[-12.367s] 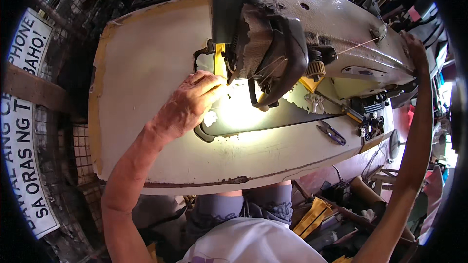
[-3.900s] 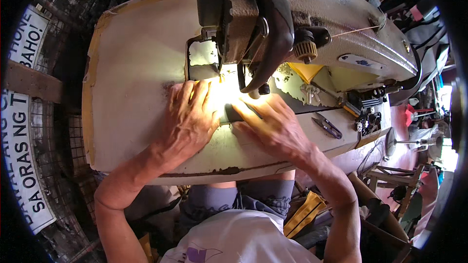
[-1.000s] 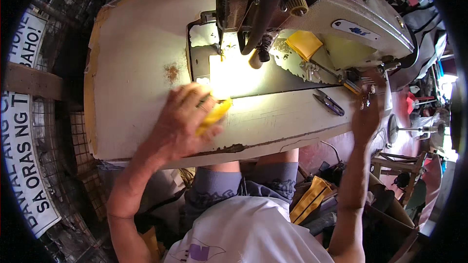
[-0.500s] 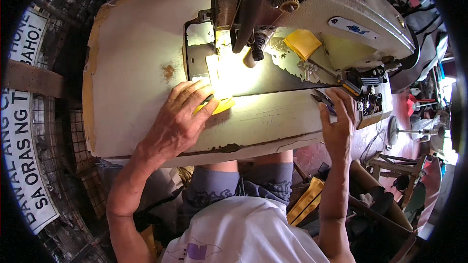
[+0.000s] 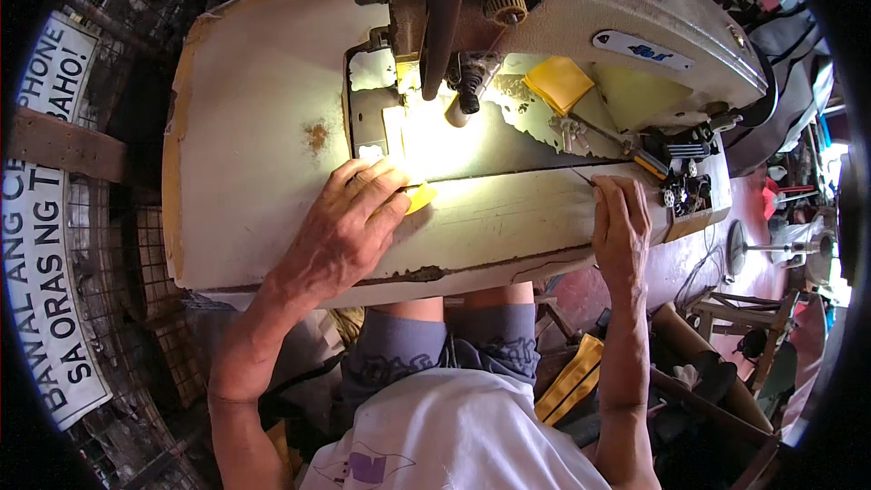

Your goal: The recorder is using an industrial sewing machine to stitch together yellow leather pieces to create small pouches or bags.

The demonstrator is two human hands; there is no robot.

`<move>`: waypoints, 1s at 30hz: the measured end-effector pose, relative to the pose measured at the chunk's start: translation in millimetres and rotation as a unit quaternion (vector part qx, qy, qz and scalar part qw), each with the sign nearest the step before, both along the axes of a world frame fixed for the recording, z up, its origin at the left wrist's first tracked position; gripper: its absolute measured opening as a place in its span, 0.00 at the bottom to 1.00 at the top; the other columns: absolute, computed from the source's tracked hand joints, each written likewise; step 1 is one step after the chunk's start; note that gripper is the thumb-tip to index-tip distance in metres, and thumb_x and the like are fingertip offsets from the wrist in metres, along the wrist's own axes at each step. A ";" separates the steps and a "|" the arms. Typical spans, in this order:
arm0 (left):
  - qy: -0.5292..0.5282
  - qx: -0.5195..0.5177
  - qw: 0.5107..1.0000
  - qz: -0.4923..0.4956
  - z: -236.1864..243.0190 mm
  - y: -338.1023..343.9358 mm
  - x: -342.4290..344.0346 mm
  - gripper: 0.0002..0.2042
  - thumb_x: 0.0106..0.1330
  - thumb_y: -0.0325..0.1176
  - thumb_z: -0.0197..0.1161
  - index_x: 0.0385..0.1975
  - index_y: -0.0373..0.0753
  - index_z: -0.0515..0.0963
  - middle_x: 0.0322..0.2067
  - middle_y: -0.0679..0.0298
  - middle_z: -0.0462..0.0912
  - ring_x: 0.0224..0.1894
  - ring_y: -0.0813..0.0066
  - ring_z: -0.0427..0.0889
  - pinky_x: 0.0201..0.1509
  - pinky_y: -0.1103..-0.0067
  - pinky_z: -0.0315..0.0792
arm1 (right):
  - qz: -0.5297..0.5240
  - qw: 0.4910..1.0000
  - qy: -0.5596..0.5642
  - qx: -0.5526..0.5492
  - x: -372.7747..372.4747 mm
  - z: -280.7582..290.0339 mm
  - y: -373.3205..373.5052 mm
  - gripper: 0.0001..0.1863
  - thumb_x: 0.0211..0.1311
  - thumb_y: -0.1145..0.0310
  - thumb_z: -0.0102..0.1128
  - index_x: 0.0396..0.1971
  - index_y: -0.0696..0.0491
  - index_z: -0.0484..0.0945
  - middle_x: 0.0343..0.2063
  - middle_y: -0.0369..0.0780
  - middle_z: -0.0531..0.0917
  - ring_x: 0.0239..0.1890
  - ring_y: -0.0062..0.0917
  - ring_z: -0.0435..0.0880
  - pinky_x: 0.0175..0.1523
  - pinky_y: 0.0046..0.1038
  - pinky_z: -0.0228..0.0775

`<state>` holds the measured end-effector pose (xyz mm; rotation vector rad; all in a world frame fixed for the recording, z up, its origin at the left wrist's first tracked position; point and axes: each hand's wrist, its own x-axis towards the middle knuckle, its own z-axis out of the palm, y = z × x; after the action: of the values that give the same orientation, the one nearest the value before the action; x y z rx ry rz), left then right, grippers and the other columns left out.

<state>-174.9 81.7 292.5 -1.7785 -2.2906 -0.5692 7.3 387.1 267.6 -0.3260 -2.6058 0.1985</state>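
The left hand point(image 5: 349, 231) stayed pressed flat on the small yellow piece point(image 5: 419, 197), whose corner peeked out beyond its fingertips just below the lit needle area point(image 5: 435, 132), while the right hand point(image 5: 621, 227) had drawn back from the machine's far end, fingers closed on small snips point(image 5: 583, 178).
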 end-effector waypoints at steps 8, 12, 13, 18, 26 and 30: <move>0.003 -0.002 1.000 0.019 -2.2 9.5 10.9 0.12 0.62 0.26 0.63 0.45 0.31 0.78 0.51 0.52 0.79 0.59 0.56 0.78 0.67 0.59 0.70 | 0.214 0.973 -0.007 -0.083 -51.9 18.5 -41.7 0.09 0.61 0.76 0.62 0.40 0.55 0.77 0.32 0.43 0.77 0.33 0.38 0.82 0.37 0.37 0.77; 0.019 -0.056 0.998 0.033 0.5 4.6 14.8 0.11 0.67 0.29 0.58 0.46 0.32 0.78 0.53 0.51 0.78 0.60 0.54 0.77 0.67 0.59 0.69 | 0.328 0.942 -0.011 -0.067 -99.5 18.9 -49.9 0.10 0.56 0.69 0.65 0.37 0.52 0.77 0.28 0.40 0.74 0.29 0.36 0.80 0.32 0.38 0.74; 0.016 -0.055 0.998 0.035 1.3 5.0 15.7 0.11 0.67 0.29 0.58 0.46 0.32 0.78 0.53 0.51 0.78 0.60 0.54 0.77 0.67 0.59 0.69 | 0.334 0.941 -0.035 -0.047 -107.4 16.4 -47.0 0.10 0.54 0.68 0.66 0.36 0.50 0.78 0.27 0.39 0.76 0.29 0.36 0.80 0.32 0.38 0.73; 0.005 -0.021 0.999 0.039 -5.6 8.6 19.3 0.11 0.65 0.29 0.61 0.45 0.34 0.79 0.56 0.48 0.73 0.60 0.50 0.76 0.68 0.57 0.70 | 0.409 0.909 -0.078 0.008 -142.8 38.1 -43.1 0.06 0.53 0.67 0.64 0.31 0.49 0.78 0.23 0.38 0.78 0.27 0.35 0.80 0.28 0.36 0.71; -0.018 0.022 0.999 0.040 -8.6 11.6 19.5 0.09 0.63 0.31 0.62 0.41 0.36 0.76 0.55 0.49 0.72 0.59 0.48 0.78 0.64 0.54 0.73 | 0.468 0.866 -0.172 0.033 -154.6 46.4 -39.6 0.11 0.49 0.67 0.67 0.34 0.48 0.79 0.32 0.35 0.78 0.34 0.34 0.81 0.35 0.37 0.72; -0.046 -0.012 0.998 0.044 -10.8 3.6 21.5 0.12 0.61 0.29 0.65 0.44 0.36 0.79 0.59 0.47 0.71 0.63 0.45 0.73 0.67 0.50 0.69 | 0.495 0.854 -0.156 0.021 -155.4 27.5 -41.5 0.15 0.49 0.68 0.67 0.40 0.50 0.82 0.34 0.36 0.81 0.35 0.34 0.83 0.38 0.36 0.76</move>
<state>-153.4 85.3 281.7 -1.6865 -2.4334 -0.6228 -148.1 345.6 295.1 1.1269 -2.8287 0.4559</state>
